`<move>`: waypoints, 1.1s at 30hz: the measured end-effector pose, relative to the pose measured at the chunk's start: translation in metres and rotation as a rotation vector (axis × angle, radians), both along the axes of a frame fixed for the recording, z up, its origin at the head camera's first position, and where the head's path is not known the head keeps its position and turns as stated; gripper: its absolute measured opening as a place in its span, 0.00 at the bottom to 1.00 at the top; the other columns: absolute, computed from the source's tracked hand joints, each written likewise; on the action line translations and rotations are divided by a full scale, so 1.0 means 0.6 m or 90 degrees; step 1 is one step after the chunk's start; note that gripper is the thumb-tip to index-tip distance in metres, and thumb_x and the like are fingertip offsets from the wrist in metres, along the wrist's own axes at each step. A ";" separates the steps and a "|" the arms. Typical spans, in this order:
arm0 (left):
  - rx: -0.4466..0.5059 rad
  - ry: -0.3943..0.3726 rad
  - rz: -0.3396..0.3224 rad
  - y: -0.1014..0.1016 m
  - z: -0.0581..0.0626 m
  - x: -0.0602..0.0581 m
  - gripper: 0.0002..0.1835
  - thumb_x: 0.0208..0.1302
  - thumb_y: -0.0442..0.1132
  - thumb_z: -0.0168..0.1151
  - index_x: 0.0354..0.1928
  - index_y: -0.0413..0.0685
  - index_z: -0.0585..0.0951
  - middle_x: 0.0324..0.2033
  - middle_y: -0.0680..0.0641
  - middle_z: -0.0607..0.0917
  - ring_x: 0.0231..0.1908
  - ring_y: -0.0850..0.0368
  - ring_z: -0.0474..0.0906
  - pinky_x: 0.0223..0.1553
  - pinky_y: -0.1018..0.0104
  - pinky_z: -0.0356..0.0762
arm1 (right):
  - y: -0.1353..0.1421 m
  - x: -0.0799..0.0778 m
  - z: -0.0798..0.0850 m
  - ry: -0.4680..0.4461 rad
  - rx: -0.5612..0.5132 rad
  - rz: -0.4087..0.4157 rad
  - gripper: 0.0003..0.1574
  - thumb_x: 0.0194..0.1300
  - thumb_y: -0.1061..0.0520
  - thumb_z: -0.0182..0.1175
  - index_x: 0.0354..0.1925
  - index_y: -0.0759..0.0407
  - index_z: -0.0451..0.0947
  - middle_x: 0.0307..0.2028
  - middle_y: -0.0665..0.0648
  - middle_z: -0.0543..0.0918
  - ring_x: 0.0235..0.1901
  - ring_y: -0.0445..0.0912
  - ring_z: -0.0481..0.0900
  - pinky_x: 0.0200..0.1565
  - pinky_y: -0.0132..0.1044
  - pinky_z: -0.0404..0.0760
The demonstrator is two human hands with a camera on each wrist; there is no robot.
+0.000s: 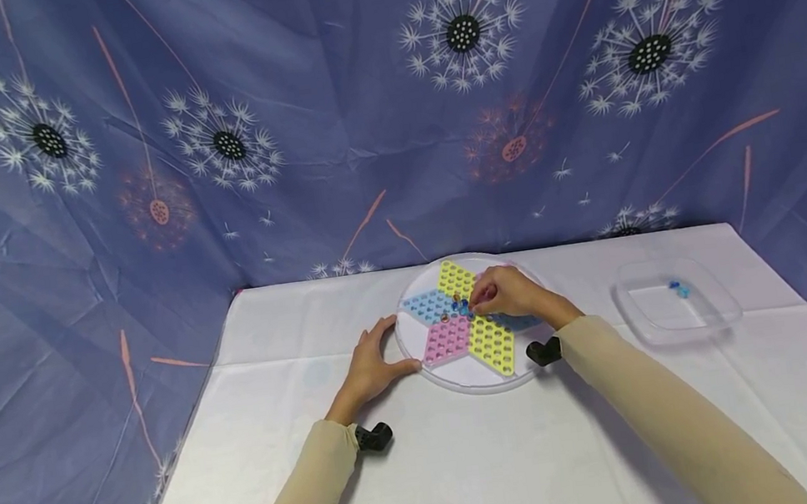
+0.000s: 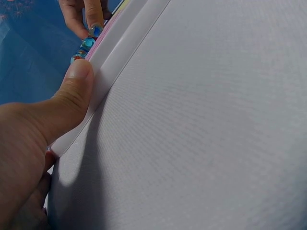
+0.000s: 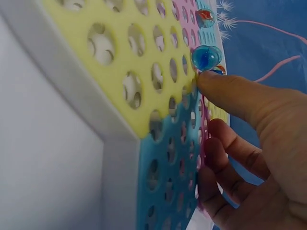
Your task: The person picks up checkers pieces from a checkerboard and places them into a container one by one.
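Note:
A round white Chinese checkers board (image 1: pixel 465 381) with a star of yellow, pink and blue holed sections lies on the table. Several glass marbles (image 1: pixel 458 302) sit at its centre, with orange or blue inside. My left hand (image 1: pixel 370 365) rests at the board's left rim, fingers and thumb spread; the thumb lies on the rim in the left wrist view. With thumb and fingertips at the centre, my right hand (image 1: pixel 502 292) pinches a blue marble (image 3: pixel 206 57) low over the holes. Its other fingers are curled against the board in the right wrist view.
A clear plastic container (image 1: pixel 655 330) stands to the right of the board, holding several blue marbles (image 1: pixel 678 289). White cloth (image 1: pixel 475 462) covers the table. A blue dandelion-print curtain (image 1: pixel 357 123) hangs behind and at the sides.

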State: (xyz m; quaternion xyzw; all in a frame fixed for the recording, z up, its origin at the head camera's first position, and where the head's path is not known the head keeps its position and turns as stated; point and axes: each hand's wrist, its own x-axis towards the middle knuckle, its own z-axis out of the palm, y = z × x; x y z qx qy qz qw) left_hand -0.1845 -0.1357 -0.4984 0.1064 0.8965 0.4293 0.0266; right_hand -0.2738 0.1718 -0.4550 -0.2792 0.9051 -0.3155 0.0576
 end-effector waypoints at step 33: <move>0.012 -0.001 0.001 0.001 0.001 0.006 0.51 0.52 0.48 0.83 0.76 0.47 0.67 0.76 0.39 0.64 0.76 0.25 0.47 0.75 0.34 0.50 | 0.014 0.002 0.088 0.030 -0.085 0.017 0.09 0.68 0.57 0.70 0.46 0.52 0.86 0.48 0.54 0.86 0.46 0.52 0.82 0.44 0.46 0.85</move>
